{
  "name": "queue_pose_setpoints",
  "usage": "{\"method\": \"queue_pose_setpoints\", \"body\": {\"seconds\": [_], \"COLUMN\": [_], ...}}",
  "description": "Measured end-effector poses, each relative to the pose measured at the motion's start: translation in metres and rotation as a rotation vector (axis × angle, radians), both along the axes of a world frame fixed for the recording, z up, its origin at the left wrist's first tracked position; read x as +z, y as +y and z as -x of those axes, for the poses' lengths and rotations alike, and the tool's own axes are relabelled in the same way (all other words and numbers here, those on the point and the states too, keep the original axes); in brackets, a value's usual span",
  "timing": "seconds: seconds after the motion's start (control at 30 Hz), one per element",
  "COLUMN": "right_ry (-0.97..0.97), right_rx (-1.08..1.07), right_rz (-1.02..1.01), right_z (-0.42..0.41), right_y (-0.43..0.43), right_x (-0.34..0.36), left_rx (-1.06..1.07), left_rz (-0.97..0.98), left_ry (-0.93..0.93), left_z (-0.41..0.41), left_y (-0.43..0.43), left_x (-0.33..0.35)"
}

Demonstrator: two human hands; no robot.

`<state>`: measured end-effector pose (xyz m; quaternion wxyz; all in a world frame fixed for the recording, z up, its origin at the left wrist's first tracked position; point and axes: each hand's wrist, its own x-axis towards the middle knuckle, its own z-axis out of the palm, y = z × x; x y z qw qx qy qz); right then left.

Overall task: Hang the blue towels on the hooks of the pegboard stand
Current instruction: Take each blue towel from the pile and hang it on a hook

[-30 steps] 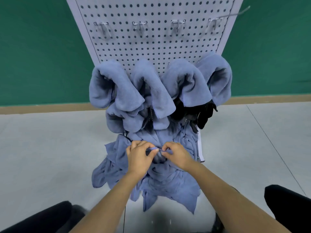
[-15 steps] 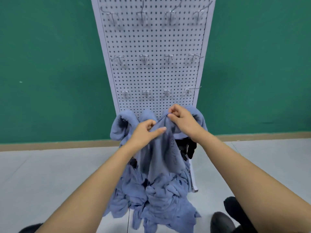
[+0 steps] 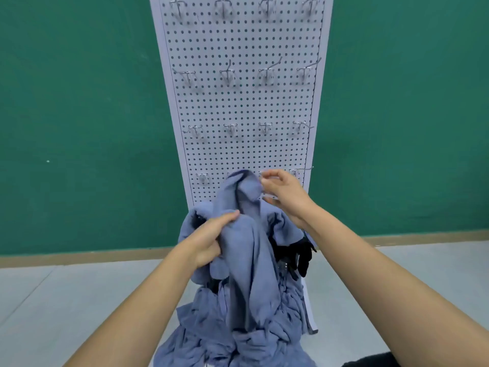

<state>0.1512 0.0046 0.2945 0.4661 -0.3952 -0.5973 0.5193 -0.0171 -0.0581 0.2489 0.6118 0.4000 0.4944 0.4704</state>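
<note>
A: Obs., largest first. Green wall [image 3: 79, 102] fills the background. Pegboard stand [image 3: 238, 107] is upright at frame centre, with hooks in rows of four. The rows above the hands are bare.

B: Stock?

A: Pile of blue towels [image 3: 211, 327] is heaped at the stand's foot, lower centre. One raised towel [image 3: 251, 260] hangs up out of it, long axis near vertical. Its top fold sits just in front of the lowest visible hook row.

B: Hands?

A: Left hand [image 3: 209, 242], centre-left, has fingers and thumb curled round the towel's mid-length, bunching it. Right hand [image 3: 285, 197] is beside the top fold, on its right, fingers half-curled in a C toward the cloth. Whether it pinches the edge: cannot tell.

B: Relation governing the next move?

A: Judgement: top fold versus hooks. A bare hook [image 3: 202, 178] lies just left of the fold, and an outer hook [image 3: 301, 169] lies right of the right hand. The right hand is nearer both fold and row. It would likely guide the fold onto a tip while the left hand carries the weight.
</note>
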Motion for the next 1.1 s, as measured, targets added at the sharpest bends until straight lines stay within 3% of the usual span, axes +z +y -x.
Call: {"method": "queue_pose_setpoints", "body": {"seconds": [0.07,0.17,0.33,0.4,0.53,0.67,0.77,0.97,1.1], "right_ry": [-0.066,-0.101,0.049,-0.018,-0.186,-0.067,-0.041,0.107,0.397], "right_rx": [-0.031,-0.070,0.314,0.410,0.363,0.194,0.203,0.137,0.101], "right_rz": [0.044,0.143,0.329,0.293,0.175,0.150,0.180,0.350,0.401], "right_z": [-0.005,-0.013,-0.017,-0.012,0.002,0.005,-0.001,-0.026,-0.043], "right_y": [0.000,-0.004,-0.019,-0.024,-0.028,-0.027,-0.026,-0.015,-0.004], "right_x": [-0.016,-0.042,-0.060,-0.060,-0.059,-0.058,-0.058,-0.054,-0.048], "left_rx": [0.062,0.073,-0.011,0.003,0.041,0.033,0.004,0.202,0.244], "left_rz": [-0.001,-0.002,-0.097,-0.137,-0.168,-0.021,0.038,-0.009,-0.006], "left_ry": [-0.252,-0.471,-0.650,-0.678,-0.646,-0.318,-0.147,-0.196,-0.277], "left_z": [0.006,0.016,0.019,0.020,0.023,0.021,0.014,0.018,0.023], "left_y": [0.000,0.002,0.003,0.004,0.005,0.005,0.004,0.004,0.004], "left_x": [0.001,0.009,0.027,0.029,0.026,0.008,-0.004,-0.002,0.002]}}
